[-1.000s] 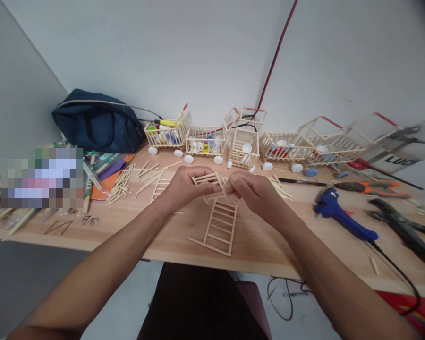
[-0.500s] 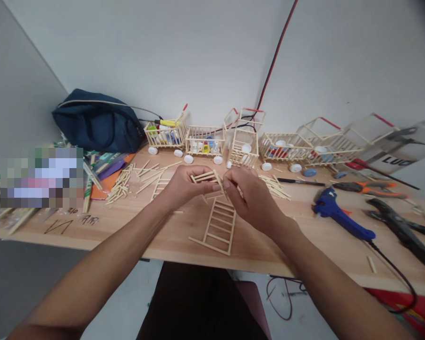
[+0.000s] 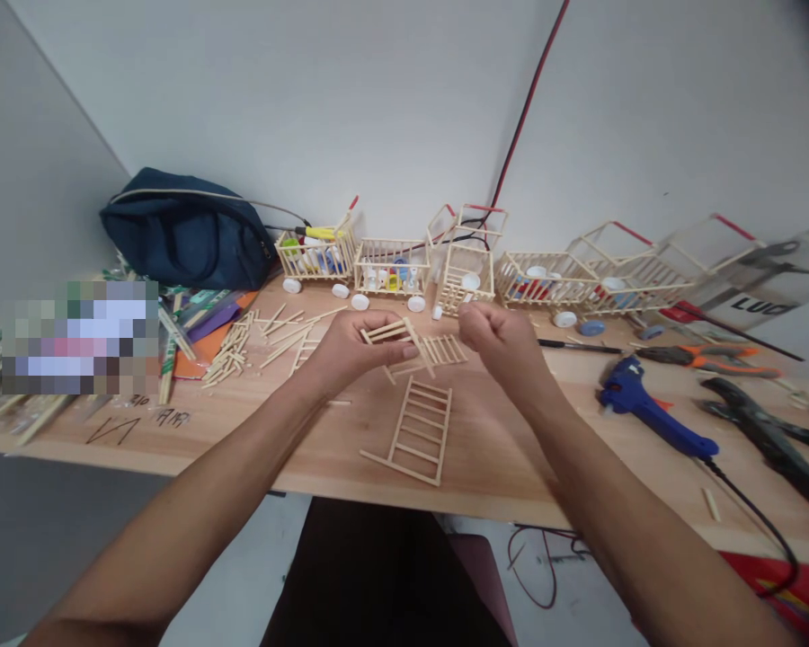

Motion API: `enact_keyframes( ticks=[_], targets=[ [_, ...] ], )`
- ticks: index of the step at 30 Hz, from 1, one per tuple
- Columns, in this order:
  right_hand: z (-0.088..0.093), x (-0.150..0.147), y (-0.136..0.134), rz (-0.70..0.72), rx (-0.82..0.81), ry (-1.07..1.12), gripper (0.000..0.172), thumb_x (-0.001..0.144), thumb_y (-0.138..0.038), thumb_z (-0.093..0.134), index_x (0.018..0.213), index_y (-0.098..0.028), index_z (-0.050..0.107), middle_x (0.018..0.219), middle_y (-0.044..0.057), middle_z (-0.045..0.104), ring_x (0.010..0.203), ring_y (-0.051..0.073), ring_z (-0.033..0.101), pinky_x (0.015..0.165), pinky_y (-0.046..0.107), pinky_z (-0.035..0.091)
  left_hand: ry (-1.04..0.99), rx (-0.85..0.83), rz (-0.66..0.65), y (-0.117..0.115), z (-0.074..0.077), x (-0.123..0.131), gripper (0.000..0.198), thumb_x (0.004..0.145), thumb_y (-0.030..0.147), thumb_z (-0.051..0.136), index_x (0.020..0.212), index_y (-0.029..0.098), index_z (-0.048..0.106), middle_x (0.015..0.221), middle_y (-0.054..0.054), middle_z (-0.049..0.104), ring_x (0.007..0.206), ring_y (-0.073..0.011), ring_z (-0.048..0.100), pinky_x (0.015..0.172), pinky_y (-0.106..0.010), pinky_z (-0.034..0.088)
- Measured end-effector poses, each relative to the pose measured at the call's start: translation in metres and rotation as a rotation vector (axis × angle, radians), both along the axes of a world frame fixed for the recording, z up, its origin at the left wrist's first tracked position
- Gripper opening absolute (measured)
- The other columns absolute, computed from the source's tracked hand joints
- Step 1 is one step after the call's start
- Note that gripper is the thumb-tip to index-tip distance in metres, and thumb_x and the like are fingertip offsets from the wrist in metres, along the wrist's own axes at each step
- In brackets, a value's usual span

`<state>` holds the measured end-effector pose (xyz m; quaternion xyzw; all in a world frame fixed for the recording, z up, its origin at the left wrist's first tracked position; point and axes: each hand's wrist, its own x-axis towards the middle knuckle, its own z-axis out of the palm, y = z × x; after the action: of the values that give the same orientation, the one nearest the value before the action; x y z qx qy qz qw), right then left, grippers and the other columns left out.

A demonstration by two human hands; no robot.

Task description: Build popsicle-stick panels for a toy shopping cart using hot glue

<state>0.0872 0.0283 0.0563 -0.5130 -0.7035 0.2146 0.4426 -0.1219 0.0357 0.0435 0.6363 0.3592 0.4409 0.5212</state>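
Note:
My left hand [image 3: 360, 349] is closed around a small frame of thin wooden sticks [image 3: 419, 345], thumb on the near side and fingers behind it. To the right, a little apart from this frame, my right hand [image 3: 495, 334] is curled with thumb and forefinger pinched together. Whatever it may hold is hidden or too small to make out. Below the hands a ladder-like stick panel [image 3: 444, 438] lies flat on the wooden table [image 3: 512, 467]. Another slatted stick panel [image 3: 447, 350] rests between the hands, partly behind the held frame.
Along the wall stand several stick-built miniature shopping carts [image 3: 392, 265]. Loose sticks [image 3: 229, 352] and a dark blue bag [image 3: 185, 229] are on the left. At right lie a blue glue gun [image 3: 653, 409] with a trailing cord, orange-handled pliers [image 3: 707, 358] and black-handled pliers [image 3: 768, 440].
My right hand has drawn away from the held frame to the right, uncovering the slatted panel behind. My left hand keeps its hold on the frame, nearly in place.

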Motion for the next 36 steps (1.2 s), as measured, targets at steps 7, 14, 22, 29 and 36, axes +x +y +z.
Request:
enact_keyframes(
  ticks=[7, 14, 22, 29, 36],
  targets=[
    [0.010, -0.010, 0.036, 0.029, 0.089, -0.191, 0.025, 0.087, -0.031, 0.050, 0.065, -0.019, 0.051, 0.062, -0.001, 0.053, 0.060, 0.013, 0.048, 0.060, 0.026, 0.034, -0.298, -0.002, 0.111, 0.008, 0.006, -0.002, 0.027, 0.064, 0.029, 0.082, 0.082, 0.016, 0.066, 0.074, 0.004, 0.060, 0.068, -0.0078, 0.054, 0.068, -0.020, 0.042],
    [0.009, -0.023, 0.047, 0.077, 0.164, -0.238, 0.026, 0.088, -0.029, 0.049, 0.074, -0.016, 0.067, 0.080, 0.007, 0.069, 0.078, 0.018, 0.060, 0.074, 0.031, 0.040, -0.283, -0.066, 0.144, 0.014, 0.002, -0.003, 0.042, 0.059, 0.027, 0.084, 0.087, 0.018, 0.053, 0.074, 0.006, 0.059, 0.064, -0.0066, 0.054, 0.065, -0.019, 0.043],
    [0.009, -0.027, 0.016, 0.222, -0.174, -0.092, 0.023, 0.079, -0.038, 0.061, 0.083, -0.016, 0.067, 0.064, -0.001, 0.060, 0.054, 0.009, 0.046, 0.052, 0.023, 0.032, -0.051, -0.001, 0.085, 0.013, -0.003, -0.003, 0.043, 0.062, 0.029, 0.082, 0.089, 0.019, 0.050, 0.076, 0.004, 0.063, 0.062, -0.0079, 0.055, 0.059, -0.018, 0.040],
    [-0.007, -0.020, 0.015, 0.171, -0.287, 0.241, 0.033, 0.072, -0.050, 0.066, 0.076, -0.019, 0.056, 0.058, -0.003, 0.056, 0.050, 0.009, 0.046, 0.049, 0.022, 0.033, -0.216, -0.150, 0.059, 0.014, -0.004, 0.001, 0.044, 0.067, 0.042, 0.078, 0.097, 0.013, 0.063, 0.087, -0.007, 0.070, 0.078, -0.0151, 0.065, 0.075, -0.028, 0.049],
    [-0.017, -0.018, 0.012, 0.152, -0.342, 0.381, 0.041, 0.066, -0.056, 0.072, 0.075, -0.019, 0.055, 0.058, -0.002, 0.061, 0.048, 0.009, 0.049, 0.050, 0.024, 0.040, -0.115, -0.076, 0.142, 0.012, -0.005, 0.002, 0.041, 0.059, 0.041, 0.084, 0.086, 0.012, 0.072, 0.082, -0.005, 0.072, 0.074, -0.0142, 0.063, 0.065, -0.024, 0.047]
  ],
)
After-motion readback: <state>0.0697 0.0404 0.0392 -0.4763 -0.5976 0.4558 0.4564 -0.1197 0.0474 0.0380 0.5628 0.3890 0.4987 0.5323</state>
